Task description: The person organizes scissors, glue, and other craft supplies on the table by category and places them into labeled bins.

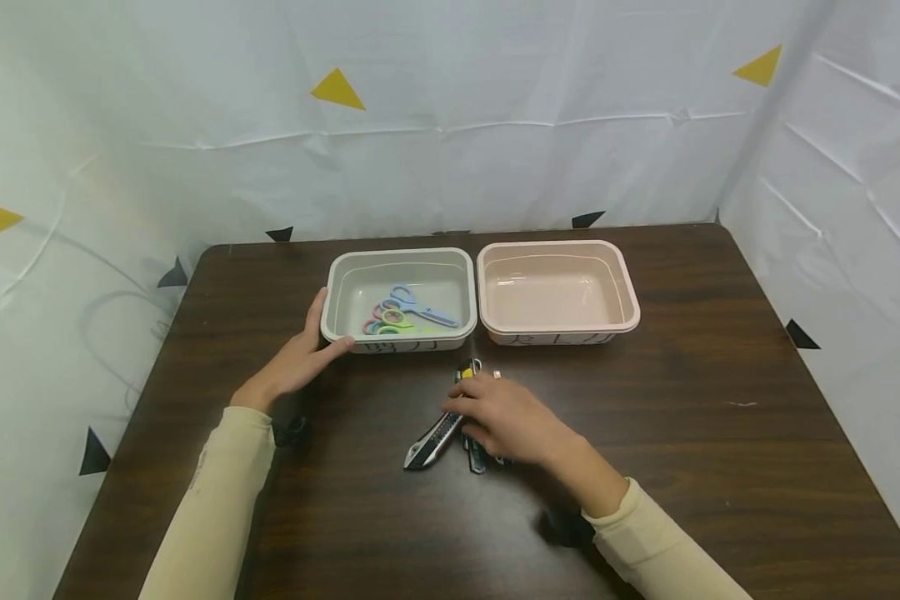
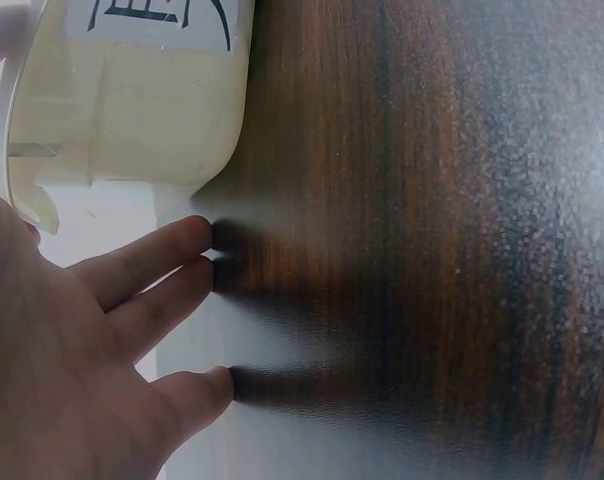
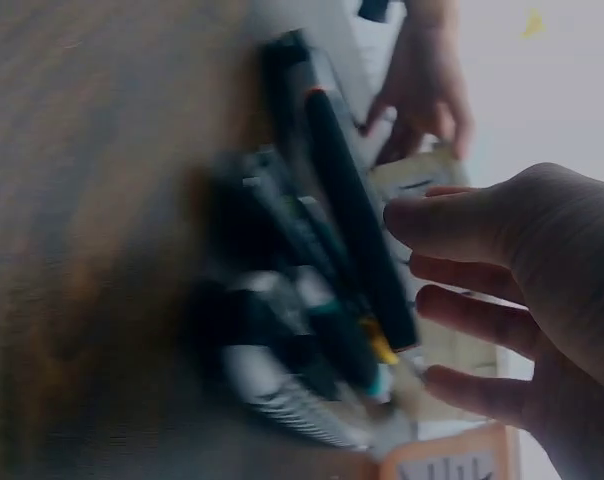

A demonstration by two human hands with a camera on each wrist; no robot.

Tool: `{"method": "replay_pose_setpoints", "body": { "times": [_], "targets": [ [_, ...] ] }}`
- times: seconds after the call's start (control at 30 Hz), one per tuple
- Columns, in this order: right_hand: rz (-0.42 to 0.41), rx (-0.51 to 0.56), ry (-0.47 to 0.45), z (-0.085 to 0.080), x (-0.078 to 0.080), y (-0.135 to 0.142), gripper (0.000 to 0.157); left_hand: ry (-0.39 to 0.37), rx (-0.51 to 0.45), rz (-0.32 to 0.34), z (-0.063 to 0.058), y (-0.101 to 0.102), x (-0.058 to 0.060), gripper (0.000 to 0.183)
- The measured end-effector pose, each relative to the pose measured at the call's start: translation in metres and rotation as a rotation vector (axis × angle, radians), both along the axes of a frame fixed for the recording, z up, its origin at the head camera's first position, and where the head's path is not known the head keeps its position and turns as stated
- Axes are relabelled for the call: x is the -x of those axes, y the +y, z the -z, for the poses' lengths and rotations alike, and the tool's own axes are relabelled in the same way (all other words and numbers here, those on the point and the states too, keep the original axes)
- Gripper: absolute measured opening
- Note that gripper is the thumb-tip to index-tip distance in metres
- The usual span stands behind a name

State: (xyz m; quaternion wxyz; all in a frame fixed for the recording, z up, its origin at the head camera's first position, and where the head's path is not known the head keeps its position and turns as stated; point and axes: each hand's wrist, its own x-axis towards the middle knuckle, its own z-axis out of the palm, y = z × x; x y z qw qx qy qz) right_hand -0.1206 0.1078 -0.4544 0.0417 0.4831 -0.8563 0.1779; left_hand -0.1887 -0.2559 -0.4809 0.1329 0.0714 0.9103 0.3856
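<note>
My left hand (image 1: 292, 362) is at the left front corner of a grey-green plastic bin (image 1: 399, 344), thumb on the front rim, other fingers spread along the left side. Several scissors (image 1: 420, 312) with pastel handles lie in that bin. In the left wrist view the lower fingers (image 2: 162, 270) reach almost straight toward the table. Over a small pile of utility knives, my right hand (image 1: 513, 421) reaches with fingers slightly bent. A silver and black utility knife (image 1: 433, 442) sticks out left of it. The right wrist view is blurred; the fingers are beside a long dark knife (image 3: 347, 200), grasping nothing visibly.
Right of the grey-green bin stands a pink bin (image 1: 558, 300) with nothing seen inside; the two almost touch. Paper labels are on their front walls. The dark wooden table (image 1: 690, 433) is bordered by white sheeting (image 1: 450, 175) behind and at both sides.
</note>
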Motion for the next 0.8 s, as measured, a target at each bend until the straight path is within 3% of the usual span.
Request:
{"method": "replay_pose_setpoints", "body": {
  "times": [0.33,0.63,0.8],
  "targets": [
    [-0.008,-0.144,0.114,0.018,-0.001,-0.010,0.038,-0.002,0.003,-0.003,-0.001,0.000,0.000,0.090],
    [-0.034,-0.202,0.220,0.021,-0.004,-0.022,0.032,0.002,-0.004,-0.002,-0.003,0.001,-0.001,0.090],
    [-0.036,-0.242,0.232,0.019,-0.007,-0.027,0.034,0.000,-0.009,-0.006,-0.005,0.002,-0.002,0.090]
  ]
}}
